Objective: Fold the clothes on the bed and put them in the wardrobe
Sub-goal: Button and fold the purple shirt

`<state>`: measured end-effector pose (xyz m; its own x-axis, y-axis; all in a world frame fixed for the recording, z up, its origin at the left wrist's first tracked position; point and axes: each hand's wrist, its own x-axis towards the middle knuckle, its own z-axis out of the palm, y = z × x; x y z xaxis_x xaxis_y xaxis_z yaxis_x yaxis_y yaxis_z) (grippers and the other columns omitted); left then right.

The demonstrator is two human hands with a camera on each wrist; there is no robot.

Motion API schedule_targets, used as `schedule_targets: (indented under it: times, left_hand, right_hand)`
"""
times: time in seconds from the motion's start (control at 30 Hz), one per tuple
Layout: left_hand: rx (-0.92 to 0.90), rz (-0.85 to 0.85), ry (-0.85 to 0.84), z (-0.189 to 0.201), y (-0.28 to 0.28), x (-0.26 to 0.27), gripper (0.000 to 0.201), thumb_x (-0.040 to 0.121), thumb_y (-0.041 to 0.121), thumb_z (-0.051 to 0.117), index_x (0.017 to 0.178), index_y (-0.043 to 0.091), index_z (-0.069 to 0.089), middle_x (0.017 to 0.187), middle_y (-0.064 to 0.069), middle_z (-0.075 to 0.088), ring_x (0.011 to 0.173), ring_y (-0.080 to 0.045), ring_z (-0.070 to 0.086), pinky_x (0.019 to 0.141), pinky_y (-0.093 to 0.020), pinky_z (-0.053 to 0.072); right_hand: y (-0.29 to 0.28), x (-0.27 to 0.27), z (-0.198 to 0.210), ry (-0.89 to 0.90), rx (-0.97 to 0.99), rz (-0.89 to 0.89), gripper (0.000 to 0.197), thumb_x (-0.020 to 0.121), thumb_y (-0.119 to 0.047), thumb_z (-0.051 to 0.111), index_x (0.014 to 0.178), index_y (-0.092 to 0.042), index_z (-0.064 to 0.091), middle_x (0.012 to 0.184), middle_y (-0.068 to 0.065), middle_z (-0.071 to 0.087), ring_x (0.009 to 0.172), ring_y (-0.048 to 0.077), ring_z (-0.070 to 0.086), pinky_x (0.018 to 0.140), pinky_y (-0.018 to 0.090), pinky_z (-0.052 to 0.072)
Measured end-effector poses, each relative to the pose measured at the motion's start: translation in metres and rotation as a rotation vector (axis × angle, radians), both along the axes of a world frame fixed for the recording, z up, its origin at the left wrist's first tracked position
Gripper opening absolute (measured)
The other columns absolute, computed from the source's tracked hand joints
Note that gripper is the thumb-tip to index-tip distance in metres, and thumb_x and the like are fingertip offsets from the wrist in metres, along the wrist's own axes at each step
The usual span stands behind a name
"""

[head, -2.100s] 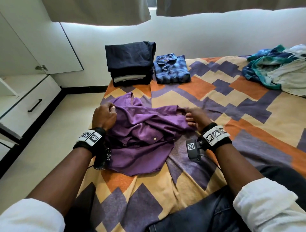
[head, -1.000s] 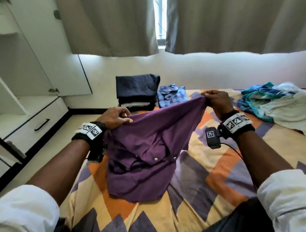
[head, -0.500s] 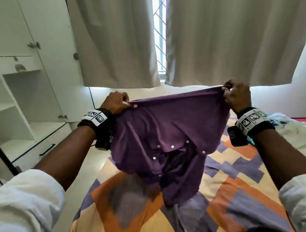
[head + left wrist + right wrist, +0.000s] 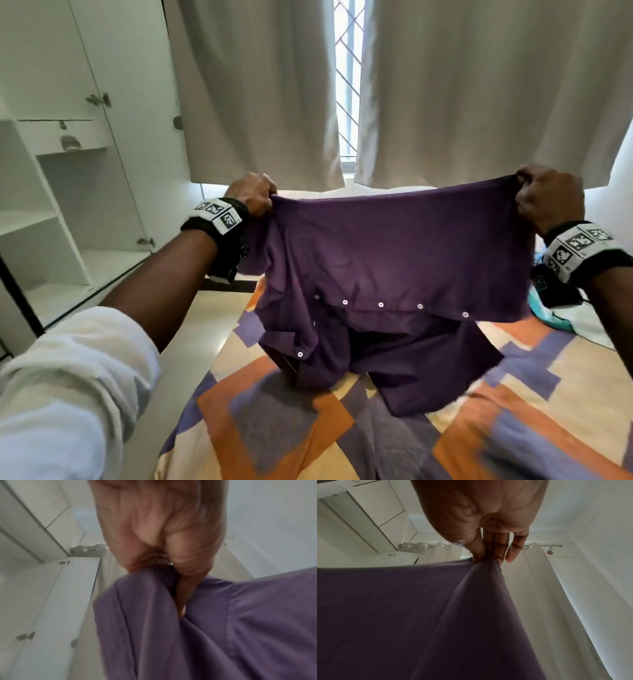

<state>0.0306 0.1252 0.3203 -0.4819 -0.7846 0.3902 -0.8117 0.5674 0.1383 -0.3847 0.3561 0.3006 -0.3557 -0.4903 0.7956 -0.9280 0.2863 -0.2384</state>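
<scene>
Two hands up: I have both raised over the bed, one at each end of the garment.
Wardrobe (image 4: pixel 51 219): on my far left, white, door open, bare shelves showing.
Left hand (image 4: pixel 252 194): fingers curled tight round the left top corner of the purple shirt (image 4: pixel 394 253); in the left wrist view the cloth bunches out from under my closed fingers (image 4: pixel 187 563).
Purple shirt: stretched sideways between my hands, top edge taut, held in the air above the bed (image 4: pixel 274 418). A row of white buttons runs across its lower part, and the loose folds below hang down to about the bedspread; I cannot tell whether they touch it.
Curtains (image 4: pixel 462 89): pale, drawn behind the shirt, with a narrow gap showing window grille.
Right hand (image 4: pixel 548 202): thumb and fingers pinch the right top corner; the right wrist view shows the fabric gathered at my fingertips (image 4: pixel 494 555).
Other clothes (image 4: pixel 561 318): a teal and pale heap at the right edge, on the bed below my right wrist.
</scene>
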Motion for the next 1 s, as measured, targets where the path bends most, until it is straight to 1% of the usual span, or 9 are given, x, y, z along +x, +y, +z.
schedule_targets:
  times: [0.13,0.27,0.43,0.5,0.6,0.7,0.8,0.9,1.0]
  left_hand:
    - [-0.177,0.151,0.036,0.023,-0.003,0.015,0.019,0.075,-0.002,0.057,0.084,0.007,0.072,0.093,-0.023,0.069,0.09,-0.042,0.064,0.076,-0.042,0.053]
    - [-0.113,0.162,0.364,0.028,-0.004,0.026,0.012,0.065,0.006,0.053,0.069,0.003,0.063,0.063,-0.017,0.055,0.069,-0.038,0.053,0.064,-0.033,0.044]
    - [0.212,-0.001,0.739,0.008,-0.007,0.021,0.033,0.069,0.012,0.037,0.082,0.014,0.067,0.095,-0.014,0.07,0.088,-0.024,0.055,0.081,-0.027,0.047]
    - [0.265,-0.023,0.681,0.003,-0.006,0.019,0.045,0.069,0.017,0.04,0.103,0.011,0.069,0.113,-0.016,0.069,0.101,-0.026,0.06,0.09,-0.034,0.047]
    - [0.368,-0.068,0.503,0.006,-0.003,0.022,0.019,0.067,0.021,0.059,0.083,0.014,0.067,0.08,-0.007,0.064,0.078,-0.022,0.056,0.064,-0.03,0.042]
    - [0.405,-0.083,0.159,0.018,-0.007,0.03,0.024,0.071,0.008,0.074,0.095,0.004,0.073,0.083,-0.011,0.066,0.076,-0.021,0.057,0.066,-0.028,0.043]
    - [0.341,-0.075,0.077,0.032,0.0,0.024,0.013,0.082,-0.007,0.065,0.091,0.001,0.071,0.071,-0.008,0.062,0.064,-0.019,0.053,0.053,-0.021,0.041]
    - [0.224,-0.043,0.117,0.044,-0.007,0.023,0.017,0.076,-0.008,0.056,0.083,0.001,0.068,0.06,-0.004,0.055,0.058,-0.02,0.05,0.052,-0.025,0.037]
    - [0.01,0.093,0.023,0.047,-0.022,0.017,0.018,0.071,0.003,0.056,0.083,-0.005,0.068,0.077,-0.019,0.063,0.078,-0.032,0.063,0.065,-0.035,0.044]
  right_hand:
    - [0.001,-0.022,0.0,-0.01,0.107,-0.081,0.04,0.065,-0.021,0.037,0.082,-0.001,0.067,0.081,0.029,0.065,0.079,0.045,0.063,0.069,0.047,0.046]
    - [-0.001,-0.02,-0.009,0.041,0.178,-0.018,0.021,0.075,-0.004,0.049,0.075,0.006,0.067,0.078,0.029,0.063,0.073,0.043,0.062,0.062,0.038,0.049]
    - [0.004,-0.017,-0.013,-0.209,0.096,0.134,0.023,0.074,-0.001,0.051,0.091,0.006,0.065,0.081,0.032,0.064,0.077,0.04,0.065,0.061,0.028,0.041]
    - [0.007,-0.018,-0.015,-0.274,0.103,0.158,0.031,0.069,-0.009,0.054,0.097,0.0,0.063,0.083,0.03,0.062,0.079,0.036,0.063,0.062,0.022,0.045]
    - [0.014,-0.019,-0.014,-0.107,0.257,-0.093,0.027,0.072,-0.013,0.051,0.092,0.0,0.064,0.089,0.029,0.064,0.084,0.044,0.062,0.073,0.041,0.048]
    - [0.014,-0.025,-0.018,-0.011,0.462,-0.206,0.037,0.067,-0.016,0.036,0.073,0.003,0.068,0.084,0.028,0.057,0.084,0.044,0.055,0.074,0.045,0.047]
    - [0.019,-0.012,-0.007,0.069,0.321,-0.282,0.033,0.076,-0.009,0.038,0.074,0.007,0.068,0.08,0.031,0.06,0.081,0.045,0.059,0.073,0.044,0.047]
    - [0.012,-0.014,0.008,-0.168,0.261,-0.339,0.017,0.085,-0.004,0.053,0.091,0.005,0.065,0.099,0.032,0.065,0.095,0.047,0.063,0.081,0.044,0.05]
    - [-0.001,-0.016,0.009,-0.286,0.335,-0.287,0.011,0.081,-0.006,0.056,0.083,0.0,0.065,0.098,0.028,0.067,0.094,0.043,0.066,0.082,0.042,0.053]
